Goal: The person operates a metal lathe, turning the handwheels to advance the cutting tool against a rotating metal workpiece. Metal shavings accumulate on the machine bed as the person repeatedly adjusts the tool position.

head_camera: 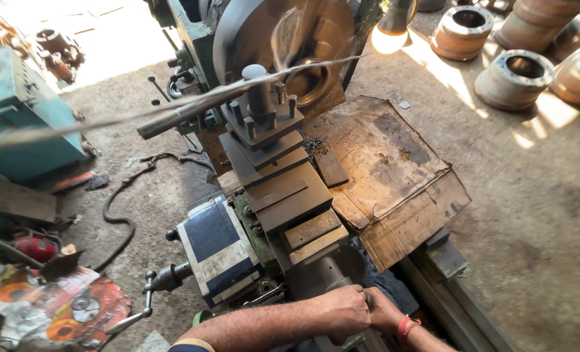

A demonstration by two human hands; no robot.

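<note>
Gripping the round handle (361, 296) at the near end of the big machine, I see my left hand (342, 311) with fingers curled shut on it. My right hand (384, 311) touches it from the other side, but I cannot tell how those fingers sit. Just past them is the dark stepped tool block (290, 195). Farther off, a blurry metal disc (303, 45) sits. Worn cardboard (394, 176) lies right of the block.
</note>
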